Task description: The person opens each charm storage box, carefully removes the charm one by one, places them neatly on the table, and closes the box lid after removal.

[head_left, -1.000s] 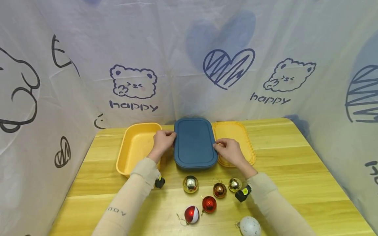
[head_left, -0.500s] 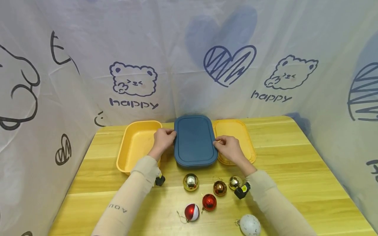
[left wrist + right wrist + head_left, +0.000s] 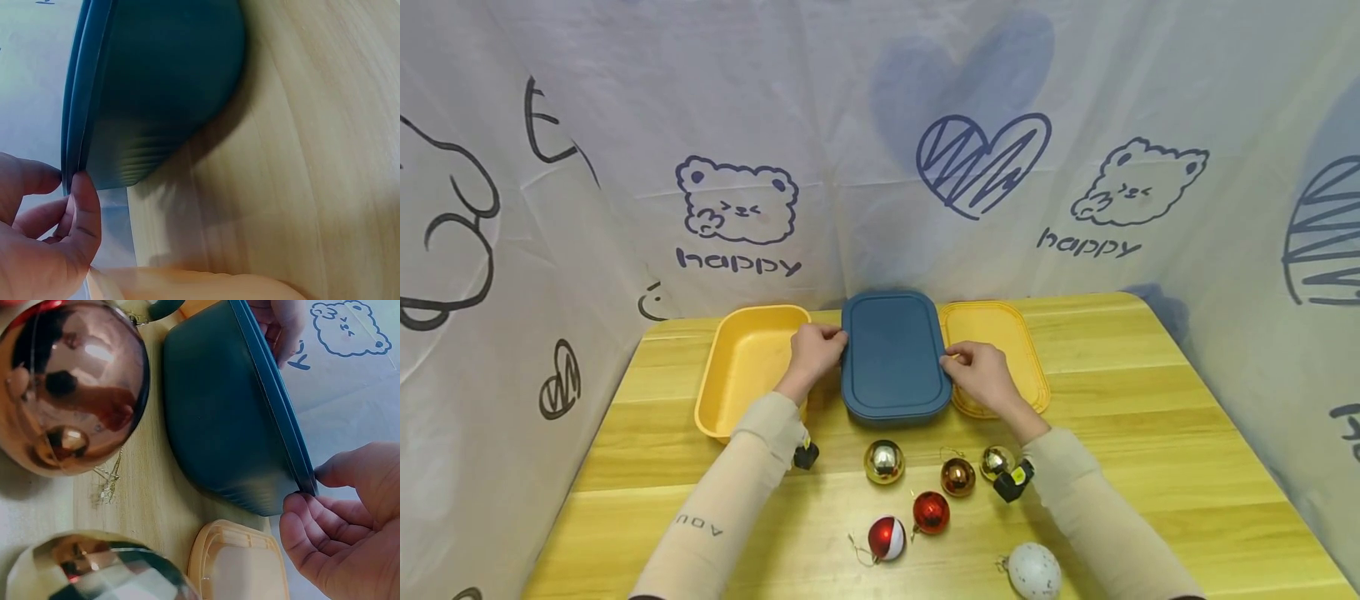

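A dark blue lid covers a deep rectangular blue storage box at the back middle of the table. On its left side, my left hand pinches the lid's edge between thumb and fingers. My right hand pinches the opposite long edge the same way, thumb above and fingertips under the rim, as the right wrist view shows. The lid lies level along the box's top, and the box's inside is hidden beneath it.
A yellow box without a lid stands left, and a yellow lid lies right of the blue box. Several Christmas baubles lie in front, including a gold bauble, a copper bauble, a red bauble and a white bauble.
Both hands keep their hold on the blue lid's edges throughout. The head view has shifted slightly; the lid, boxes and baubles stay in place.
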Demonstrator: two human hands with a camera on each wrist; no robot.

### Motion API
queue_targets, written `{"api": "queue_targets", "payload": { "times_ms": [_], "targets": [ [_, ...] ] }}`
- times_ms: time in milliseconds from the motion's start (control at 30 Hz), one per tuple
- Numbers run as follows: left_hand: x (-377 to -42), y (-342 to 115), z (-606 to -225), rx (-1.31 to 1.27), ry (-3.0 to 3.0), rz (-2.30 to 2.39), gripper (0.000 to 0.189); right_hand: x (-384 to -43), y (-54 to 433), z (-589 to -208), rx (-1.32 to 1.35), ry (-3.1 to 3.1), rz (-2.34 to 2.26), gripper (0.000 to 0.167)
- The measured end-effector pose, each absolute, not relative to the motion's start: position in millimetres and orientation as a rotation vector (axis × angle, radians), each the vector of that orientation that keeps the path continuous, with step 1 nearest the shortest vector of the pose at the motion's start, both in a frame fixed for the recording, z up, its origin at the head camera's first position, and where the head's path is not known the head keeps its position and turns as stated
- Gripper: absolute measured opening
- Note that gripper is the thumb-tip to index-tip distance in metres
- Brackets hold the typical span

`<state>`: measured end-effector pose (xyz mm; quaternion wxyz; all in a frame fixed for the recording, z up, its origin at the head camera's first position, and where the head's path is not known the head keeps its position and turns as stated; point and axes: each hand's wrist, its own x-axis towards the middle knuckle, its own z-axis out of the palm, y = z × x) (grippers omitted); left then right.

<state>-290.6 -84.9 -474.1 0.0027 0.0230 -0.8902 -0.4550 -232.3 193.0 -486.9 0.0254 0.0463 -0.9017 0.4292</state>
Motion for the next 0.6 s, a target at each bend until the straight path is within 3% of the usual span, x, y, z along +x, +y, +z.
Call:
{"api": "queue_targets", "payload": {
  "times_ms": [600],
  "targets": [
    [-290.6,-83.6,-473.0,0.058,-2.839,-1.407,0.033,-234.5,193.8,-490.0,0.154,-2.78,1.338,0.035]
  ]
}}
